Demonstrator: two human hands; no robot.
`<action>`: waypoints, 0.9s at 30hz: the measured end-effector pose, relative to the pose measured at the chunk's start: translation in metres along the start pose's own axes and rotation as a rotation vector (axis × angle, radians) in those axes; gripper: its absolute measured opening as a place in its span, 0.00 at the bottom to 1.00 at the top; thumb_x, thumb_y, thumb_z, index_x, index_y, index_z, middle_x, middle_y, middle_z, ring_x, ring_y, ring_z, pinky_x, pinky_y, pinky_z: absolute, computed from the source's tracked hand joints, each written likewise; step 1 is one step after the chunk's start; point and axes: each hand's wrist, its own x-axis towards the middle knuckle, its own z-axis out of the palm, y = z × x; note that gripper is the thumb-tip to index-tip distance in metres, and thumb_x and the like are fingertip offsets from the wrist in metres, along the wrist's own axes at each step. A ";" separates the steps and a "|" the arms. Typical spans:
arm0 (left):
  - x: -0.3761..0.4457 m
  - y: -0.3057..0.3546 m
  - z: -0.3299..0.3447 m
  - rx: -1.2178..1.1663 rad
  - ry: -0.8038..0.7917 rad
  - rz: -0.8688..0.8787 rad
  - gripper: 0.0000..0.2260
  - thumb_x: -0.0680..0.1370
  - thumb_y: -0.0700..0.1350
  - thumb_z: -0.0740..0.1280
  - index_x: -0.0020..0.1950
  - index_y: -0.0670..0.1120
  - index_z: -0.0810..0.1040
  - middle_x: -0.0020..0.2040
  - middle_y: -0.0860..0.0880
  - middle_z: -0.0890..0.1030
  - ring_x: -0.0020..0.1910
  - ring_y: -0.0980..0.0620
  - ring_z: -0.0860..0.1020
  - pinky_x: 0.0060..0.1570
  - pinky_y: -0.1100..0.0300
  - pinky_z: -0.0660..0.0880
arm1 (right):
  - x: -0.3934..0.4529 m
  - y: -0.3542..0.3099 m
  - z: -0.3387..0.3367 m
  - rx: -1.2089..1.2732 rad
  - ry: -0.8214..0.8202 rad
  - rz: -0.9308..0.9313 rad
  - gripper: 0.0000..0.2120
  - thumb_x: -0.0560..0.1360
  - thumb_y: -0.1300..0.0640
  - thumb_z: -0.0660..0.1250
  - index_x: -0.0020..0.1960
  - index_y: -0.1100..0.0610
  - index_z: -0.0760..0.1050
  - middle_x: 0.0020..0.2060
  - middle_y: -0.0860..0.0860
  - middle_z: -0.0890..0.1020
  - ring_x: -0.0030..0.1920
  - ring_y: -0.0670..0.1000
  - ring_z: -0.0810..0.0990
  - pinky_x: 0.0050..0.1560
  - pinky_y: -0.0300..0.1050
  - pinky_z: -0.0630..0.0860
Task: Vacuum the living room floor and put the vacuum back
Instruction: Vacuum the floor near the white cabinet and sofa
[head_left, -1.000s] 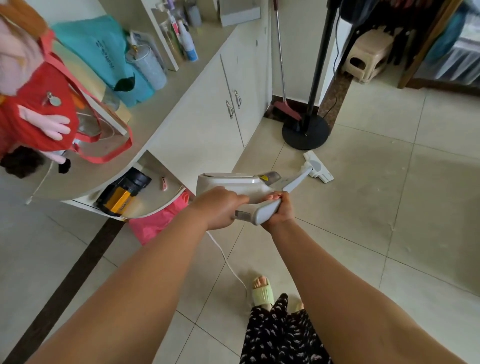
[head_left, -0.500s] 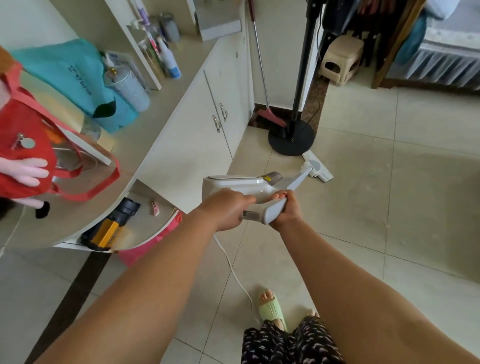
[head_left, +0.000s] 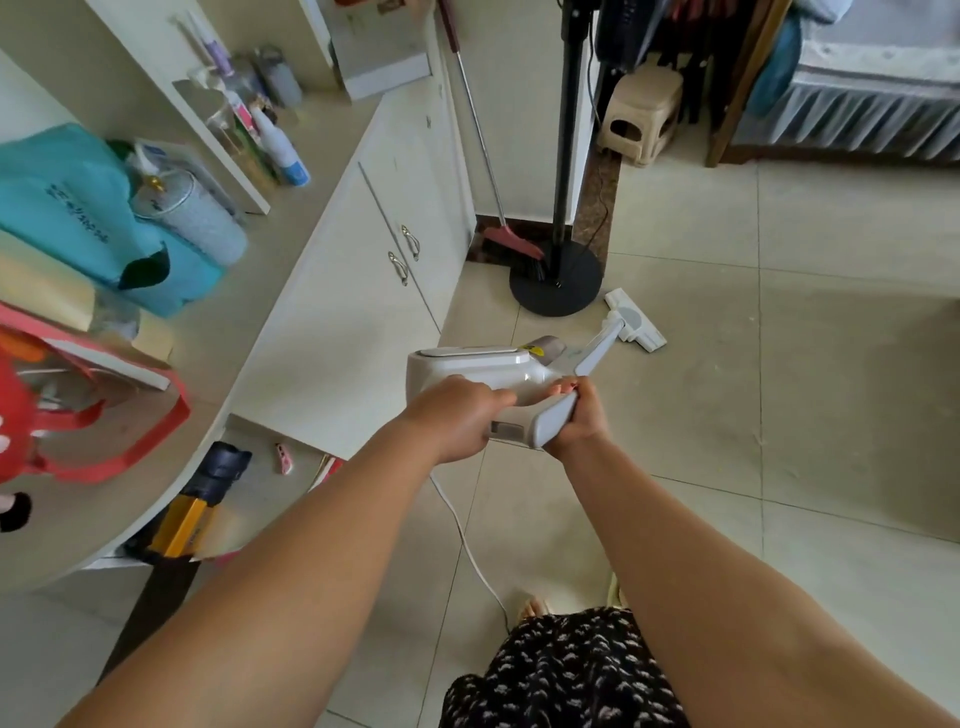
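Hands first: I see both wrapped around the white-and-grey plastic stick vacuum (head_left: 483, 366), held out in front of me above the beige tiled floor (head_left: 779, 415). My left hand (head_left: 452, 418) curls over the underside of the bulky white motor body, and my right hand (head_left: 579, 418) grips the slanted grey handle, its fingers closed round it with the fingertips showing on top. The two hands sit close together, just apart, with the handle between them.

I can make out a smooth glossy white casing with a flat lid panel on top, a taupe rounded section with a small yellow mark at its front, and a pale grey tube running forward and down to a white flat floor head (head_left: 635, 320). That head lies on the tiles just beside the round black base of a standing pole (head_left: 557, 283). A thin white power cord (head_left: 470, 551) trails from under the body back toward my feet.

To my left stands a white cabinet with metal door handles (head_left: 363, 291), and a pink-headed broom (head_left: 506, 241) leans in the corner behind the black base.
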 end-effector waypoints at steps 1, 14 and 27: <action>0.007 0.001 -0.003 0.003 0.000 0.003 0.10 0.74 0.41 0.61 0.55 0.49 0.72 0.46 0.47 0.80 0.46 0.44 0.76 0.40 0.57 0.68 | 0.001 -0.006 0.004 0.004 -0.002 -0.003 0.16 0.74 0.55 0.66 0.28 0.55 0.69 0.24 0.45 0.72 0.24 0.44 0.72 0.26 0.36 0.73; 0.116 0.033 -0.049 -0.002 -0.009 0.040 0.13 0.74 0.40 0.63 0.56 0.50 0.73 0.47 0.47 0.80 0.48 0.43 0.76 0.43 0.55 0.72 | 0.015 -0.111 0.054 0.036 -0.009 -0.061 0.14 0.74 0.56 0.65 0.30 0.54 0.69 0.25 0.44 0.72 0.25 0.43 0.73 0.37 0.34 0.74; 0.235 0.081 -0.074 -0.032 -0.021 0.098 0.12 0.74 0.40 0.63 0.57 0.50 0.73 0.48 0.47 0.80 0.49 0.45 0.75 0.43 0.54 0.72 | 0.028 -0.232 0.087 0.085 -0.056 -0.083 0.16 0.74 0.57 0.63 0.27 0.55 0.68 0.23 0.44 0.71 0.23 0.43 0.72 0.28 0.34 0.73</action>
